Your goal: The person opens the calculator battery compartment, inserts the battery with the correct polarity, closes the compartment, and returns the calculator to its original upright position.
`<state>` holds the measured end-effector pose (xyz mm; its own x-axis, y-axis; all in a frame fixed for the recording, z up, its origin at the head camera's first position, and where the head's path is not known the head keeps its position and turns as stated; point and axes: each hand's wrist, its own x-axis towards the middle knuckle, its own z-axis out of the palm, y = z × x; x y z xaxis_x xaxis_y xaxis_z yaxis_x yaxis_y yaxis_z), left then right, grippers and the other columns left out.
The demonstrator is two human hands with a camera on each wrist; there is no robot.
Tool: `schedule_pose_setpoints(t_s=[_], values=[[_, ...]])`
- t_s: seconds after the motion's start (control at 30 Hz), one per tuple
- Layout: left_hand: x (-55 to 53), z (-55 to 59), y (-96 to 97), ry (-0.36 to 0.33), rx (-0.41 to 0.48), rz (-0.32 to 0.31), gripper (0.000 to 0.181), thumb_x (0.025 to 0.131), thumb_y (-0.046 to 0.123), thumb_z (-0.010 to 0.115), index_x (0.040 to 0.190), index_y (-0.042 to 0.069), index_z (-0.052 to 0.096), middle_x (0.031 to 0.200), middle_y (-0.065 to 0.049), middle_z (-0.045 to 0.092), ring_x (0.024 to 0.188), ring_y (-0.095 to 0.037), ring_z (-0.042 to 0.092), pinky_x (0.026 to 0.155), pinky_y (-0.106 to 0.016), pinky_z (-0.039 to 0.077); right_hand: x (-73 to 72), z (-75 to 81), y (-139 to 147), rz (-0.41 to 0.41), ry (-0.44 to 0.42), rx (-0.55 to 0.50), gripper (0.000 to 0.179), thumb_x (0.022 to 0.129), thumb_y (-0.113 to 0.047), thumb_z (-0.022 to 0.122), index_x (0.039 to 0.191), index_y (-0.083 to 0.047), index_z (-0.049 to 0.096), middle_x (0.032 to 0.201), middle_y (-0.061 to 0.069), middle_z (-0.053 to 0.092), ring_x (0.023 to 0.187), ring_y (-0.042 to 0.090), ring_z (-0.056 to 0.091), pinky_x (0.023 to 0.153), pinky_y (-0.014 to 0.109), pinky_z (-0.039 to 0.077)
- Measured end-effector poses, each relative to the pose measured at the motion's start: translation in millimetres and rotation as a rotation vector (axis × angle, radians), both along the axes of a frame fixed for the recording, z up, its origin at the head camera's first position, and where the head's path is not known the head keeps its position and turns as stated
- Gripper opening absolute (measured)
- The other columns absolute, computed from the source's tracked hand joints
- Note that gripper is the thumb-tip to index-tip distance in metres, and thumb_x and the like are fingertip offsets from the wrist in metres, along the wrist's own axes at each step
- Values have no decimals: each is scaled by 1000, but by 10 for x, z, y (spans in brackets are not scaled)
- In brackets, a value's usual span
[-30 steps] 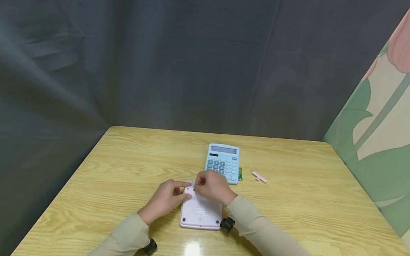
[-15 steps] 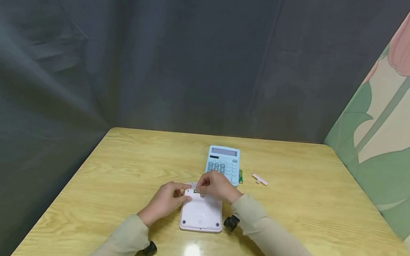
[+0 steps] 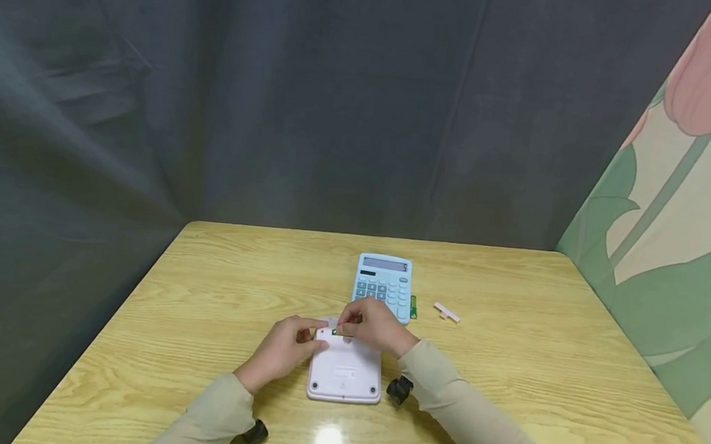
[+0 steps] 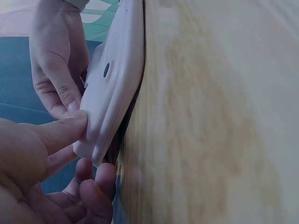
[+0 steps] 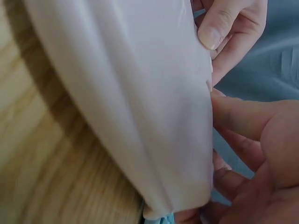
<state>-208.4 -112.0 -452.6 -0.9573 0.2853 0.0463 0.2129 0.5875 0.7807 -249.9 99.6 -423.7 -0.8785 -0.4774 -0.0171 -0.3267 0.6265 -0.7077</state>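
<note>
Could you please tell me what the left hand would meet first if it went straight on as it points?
Beyond the pale pink case it touches, the left hand would probably meet the right hand first, though depth there is unclear.

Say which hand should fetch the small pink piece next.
Probably the right hand: it is nearer the small pink piece, while the left hand grips the upturned pale pink device.
</note>
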Motion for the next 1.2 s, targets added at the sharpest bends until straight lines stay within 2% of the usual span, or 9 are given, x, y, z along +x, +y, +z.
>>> schedule_pose_setpoints(t_s=[0.13, 0.27, 0.43, 0.63, 0.77, 0.9, 1.0, 1.2], values=[[-19, -1, -2, -8, 11, 1, 36, 91, 18, 74, 126, 8, 70, 85, -2, 57, 75, -17, 48, 61, -26, 40, -34, 22, 92, 13, 55, -1, 11, 97, -13, 66, 94, -12, 76, 85, -5, 69, 75, 10, 58, 68, 30, 50], [-31, 8, -3, -5, 14, 18, 37, 91, 18, 75, 126, 8, 70, 86, -2, 57, 75, -17, 48, 62, -25, 40, -72, 26, 273, -20, 146, 22, 14, 98, -9, 62, 102, -8, 75, 94, 0, 71, 79, 11, 61, 70, 31, 52], [-21, 19, -27, -13, -4, 62, 37, 90, 18, 76, 126, 9, 70, 85, -2, 56, 76, -17, 48, 62, -26, 40, -97, 16, 571, -145, 300, 160, 14, 89, -2, 64, 98, -5, 75, 93, 5, 71, 80, 16, 63, 70, 34, 53], [1, 38, -56, -16, -1, 63, 38, 90, 16, 76, 126, 8, 70, 86, -2, 57, 78, -17, 49, 64, -27, 40, -111, 25, 975, -323, 359, 302, 18, 83, -2, 70, 101, 1, 73, 91, 13, 64, 77, 23, 61, 63, 38, 52], [15, 47, -67, -15, 10, 59, 37, 90, 16, 76, 125, 8, 70, 86, -2, 57, 78, -17, 49, 64, -26, 41, -102, 20, 1181, -379, 320, 359, 25, 85, -5, 68, 108, 4, 69, 99, 21, 62, 70, 24, 57, 55, 37, 49], [14, 41, -76, -24, 16, 50, 37, 90, 16, 75, 126, 7, 70, 85, -2, 57, 77, -17, 49, 62, -25, 40, -82, 5, 1296, -404, 244, 403, 26, 87, -9, 66, 110, 4, 67, 100, 23, 62, 68, 24, 55, 53, 37, 47], [10, 31, -81, -35, 25, 46, 38, 90, 16, 75, 126, 7, 69, 84, -2, 57, 75, -17, 49, 60, -24, 39, -87, -20, 1342, -407, 198, 426, 22, 88, -10, 65, 107, 2, 68, 97, 20, 67, 69, 23, 56, 54, 35, 47], [-7, 7, -87, -16, 42, 31, 37, 90, 14, 75, 125, 5, 70, 80, 0, 59, 72, -15, 51, 58, -23, 41, -132, -30, 1378, -426, 135, 446, 17, 88, -9, 64, 102, -1, 69, 87, 12, 69, 64, 20, 54, 50, 32, 43]])
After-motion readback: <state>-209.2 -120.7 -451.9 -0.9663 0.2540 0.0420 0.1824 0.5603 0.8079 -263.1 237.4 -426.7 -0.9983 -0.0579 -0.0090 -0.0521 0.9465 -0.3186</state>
